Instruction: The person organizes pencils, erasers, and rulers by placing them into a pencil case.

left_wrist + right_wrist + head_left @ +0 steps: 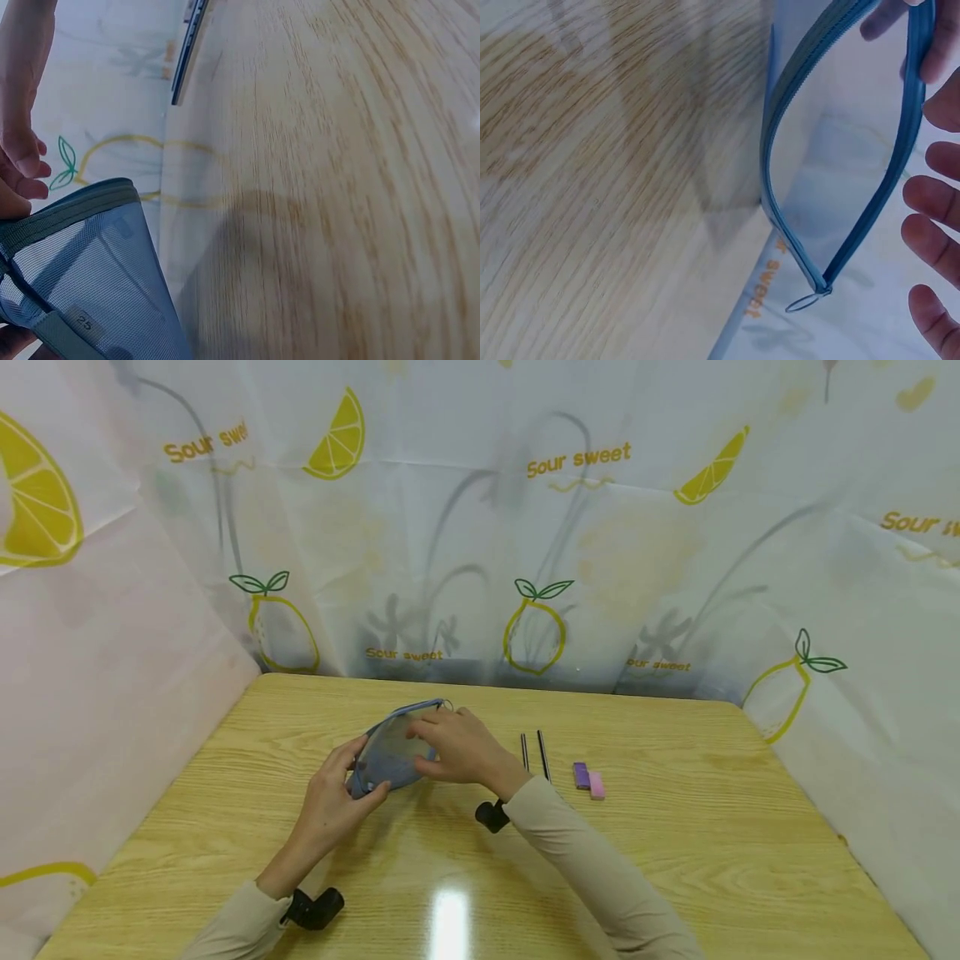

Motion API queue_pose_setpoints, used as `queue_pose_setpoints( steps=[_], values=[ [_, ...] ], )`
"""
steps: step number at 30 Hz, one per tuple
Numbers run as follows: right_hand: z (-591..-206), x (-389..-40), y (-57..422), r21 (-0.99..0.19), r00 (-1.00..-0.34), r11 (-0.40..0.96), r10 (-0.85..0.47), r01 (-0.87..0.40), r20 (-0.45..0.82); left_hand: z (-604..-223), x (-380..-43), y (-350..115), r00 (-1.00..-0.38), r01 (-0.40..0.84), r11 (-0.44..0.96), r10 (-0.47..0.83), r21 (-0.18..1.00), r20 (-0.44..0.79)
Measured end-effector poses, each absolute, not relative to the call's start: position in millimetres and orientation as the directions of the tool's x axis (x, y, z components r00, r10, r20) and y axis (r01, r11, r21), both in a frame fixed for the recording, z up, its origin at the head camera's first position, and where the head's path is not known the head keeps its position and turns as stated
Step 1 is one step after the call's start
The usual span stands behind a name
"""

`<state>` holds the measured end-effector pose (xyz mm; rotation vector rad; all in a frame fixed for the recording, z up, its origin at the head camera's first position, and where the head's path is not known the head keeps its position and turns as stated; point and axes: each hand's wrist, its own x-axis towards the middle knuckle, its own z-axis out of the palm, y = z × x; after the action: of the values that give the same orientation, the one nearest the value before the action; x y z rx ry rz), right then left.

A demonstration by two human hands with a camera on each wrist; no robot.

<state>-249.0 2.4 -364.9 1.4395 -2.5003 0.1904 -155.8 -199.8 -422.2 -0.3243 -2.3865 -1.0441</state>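
A blue mesh zipper pouch (392, 753) is held up over the table by my left hand (330, 797), which grips one end of it between fingers and thumb. In the right wrist view its zipper (774, 124) is undone and the mouth gapes. A ring pull (806, 302) hangs at the far corner. The left wrist view shows a small label (84, 321) reading 25 on the mesh. My right hand (467, 750) is beside the mouth, its fingers (930, 196) spread and slightly bent along the zipper edge, holding nothing.
Two thin dark sticks (543, 757) lie on the wooden table (675, 843) past my right wrist. A purple block (581, 775) and a pink block (596, 785) lie together to their right. A lemon-print curtain (450, 527) stands behind the table's back edge.
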Motion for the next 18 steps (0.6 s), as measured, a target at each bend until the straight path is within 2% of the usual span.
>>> queue_pose_setpoints(
  steps=[11,18],
  values=[
    [-360.0,-243.6,17.5,0.006,-0.451,0.478,-0.832,-0.878,0.322,-423.4,-155.9,-199.9,-0.838,0.413,0.678,0.020,0.609,0.546],
    [-358.8,-241.8,28.0,0.045,-0.356,0.404,-0.848,-0.913,0.393,-424.2,-155.7,-200.0,-0.842,0.408,0.668,0.012,0.623,0.539]
  ],
)
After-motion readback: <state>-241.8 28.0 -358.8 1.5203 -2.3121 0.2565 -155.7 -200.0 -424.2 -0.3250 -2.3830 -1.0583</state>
